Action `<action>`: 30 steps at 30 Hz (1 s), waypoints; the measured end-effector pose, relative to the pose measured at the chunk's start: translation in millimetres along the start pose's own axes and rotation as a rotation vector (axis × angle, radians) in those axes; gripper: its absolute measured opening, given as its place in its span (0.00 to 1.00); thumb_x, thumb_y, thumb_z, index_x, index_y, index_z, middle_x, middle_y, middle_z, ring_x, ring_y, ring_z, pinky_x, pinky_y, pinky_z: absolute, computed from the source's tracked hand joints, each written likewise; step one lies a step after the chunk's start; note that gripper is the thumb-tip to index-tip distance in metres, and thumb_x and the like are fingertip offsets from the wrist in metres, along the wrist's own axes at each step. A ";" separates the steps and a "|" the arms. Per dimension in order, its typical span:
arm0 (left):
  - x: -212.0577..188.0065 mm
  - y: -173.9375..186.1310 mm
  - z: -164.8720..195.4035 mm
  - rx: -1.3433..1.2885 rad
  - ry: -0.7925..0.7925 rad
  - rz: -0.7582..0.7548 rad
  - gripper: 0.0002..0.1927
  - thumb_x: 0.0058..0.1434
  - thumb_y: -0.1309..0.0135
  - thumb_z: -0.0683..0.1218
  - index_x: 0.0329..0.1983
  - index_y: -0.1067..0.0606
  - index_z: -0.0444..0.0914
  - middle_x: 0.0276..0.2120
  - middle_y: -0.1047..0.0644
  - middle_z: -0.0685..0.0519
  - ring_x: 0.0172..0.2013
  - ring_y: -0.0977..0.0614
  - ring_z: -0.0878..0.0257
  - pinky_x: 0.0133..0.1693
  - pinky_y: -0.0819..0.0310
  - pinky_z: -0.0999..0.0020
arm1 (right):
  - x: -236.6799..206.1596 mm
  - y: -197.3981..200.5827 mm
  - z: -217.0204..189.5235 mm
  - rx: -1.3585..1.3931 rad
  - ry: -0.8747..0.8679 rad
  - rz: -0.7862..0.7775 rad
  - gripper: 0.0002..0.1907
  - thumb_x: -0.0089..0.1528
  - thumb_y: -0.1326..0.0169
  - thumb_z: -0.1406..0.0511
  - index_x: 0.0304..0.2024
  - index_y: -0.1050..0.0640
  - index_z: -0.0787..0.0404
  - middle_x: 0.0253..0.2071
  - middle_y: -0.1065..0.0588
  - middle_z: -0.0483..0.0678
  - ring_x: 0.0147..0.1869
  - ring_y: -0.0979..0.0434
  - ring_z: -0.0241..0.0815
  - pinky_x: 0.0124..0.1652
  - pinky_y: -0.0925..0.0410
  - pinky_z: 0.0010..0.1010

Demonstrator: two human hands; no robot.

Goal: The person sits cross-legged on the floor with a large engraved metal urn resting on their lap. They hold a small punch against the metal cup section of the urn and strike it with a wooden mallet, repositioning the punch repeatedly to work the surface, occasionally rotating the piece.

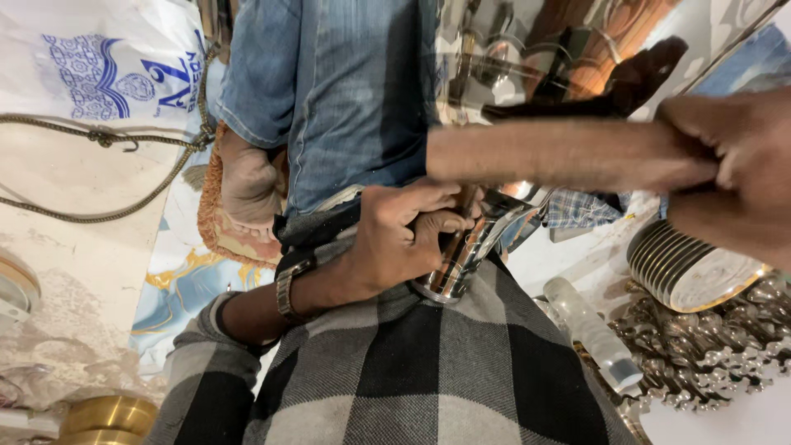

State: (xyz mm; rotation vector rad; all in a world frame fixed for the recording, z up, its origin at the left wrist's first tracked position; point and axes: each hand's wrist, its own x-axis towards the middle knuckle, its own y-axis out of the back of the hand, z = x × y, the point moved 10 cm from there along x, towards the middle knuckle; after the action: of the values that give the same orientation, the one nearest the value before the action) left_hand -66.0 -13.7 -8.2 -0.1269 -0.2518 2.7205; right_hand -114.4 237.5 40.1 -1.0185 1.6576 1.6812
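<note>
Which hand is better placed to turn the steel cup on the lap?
Left, likely: the left hand grips the steel cup, while the right hand is blurred, off to the side, clear of it.

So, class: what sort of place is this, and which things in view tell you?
Probably a small metalware workshop: a stack of steel plates, a heap of shiny small metal pieces, and the left hand gripping a polished steel cup.

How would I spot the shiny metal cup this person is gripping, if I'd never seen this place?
Start at the black-and-grey checked cloth filling the lower middle. At its top edge the left hand, with a metal watch band on its wrist, wraps a steel tumbler. Unlike the stacked steel plates and heaped small metal pieces to the right, it is mirror-bright and held.
</note>
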 end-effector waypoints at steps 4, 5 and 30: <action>-4.0 6.2 2.8 -0.030 0.032 0.063 0.11 0.63 0.49 0.26 0.47 0.24 0.24 0.43 0.17 0.41 0.45 0.12 0.56 0.48 0.12 0.70 | 8.9 11.2 -6.3 0.198 0.033 0.075 0.18 0.49 0.43 0.75 0.43 0.22 0.66 0.26 0.24 0.51 0.27 0.22 0.40 0.26 0.30 0.31; -4.5 7.2 4.4 -0.039 0.023 0.075 0.11 0.64 0.51 0.25 0.47 0.24 0.24 0.44 0.17 0.41 0.45 0.11 0.56 0.50 0.12 0.69 | 11.8 1.5 -4.2 0.088 0.001 -0.041 0.18 0.49 0.43 0.75 0.43 0.22 0.65 0.26 0.24 0.52 0.27 0.22 0.40 0.27 0.30 0.32; -15.6 9.1 -2.8 -0.108 0.135 0.160 0.12 0.64 0.47 0.27 0.50 0.25 0.24 0.41 0.17 0.43 0.42 0.12 0.58 0.45 0.12 0.70 | 27.2 40.8 -51.2 -0.136 -0.049 -0.093 0.25 0.49 0.33 0.67 0.50 0.20 0.57 0.29 0.20 0.51 0.30 0.16 0.41 0.38 0.24 0.35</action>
State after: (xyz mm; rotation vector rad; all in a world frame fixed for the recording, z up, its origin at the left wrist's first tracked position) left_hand -54.9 -27.7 -11.9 -0.3752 -0.3634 2.8403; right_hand -156.4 180.5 43.4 -1.0924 1.4592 1.7622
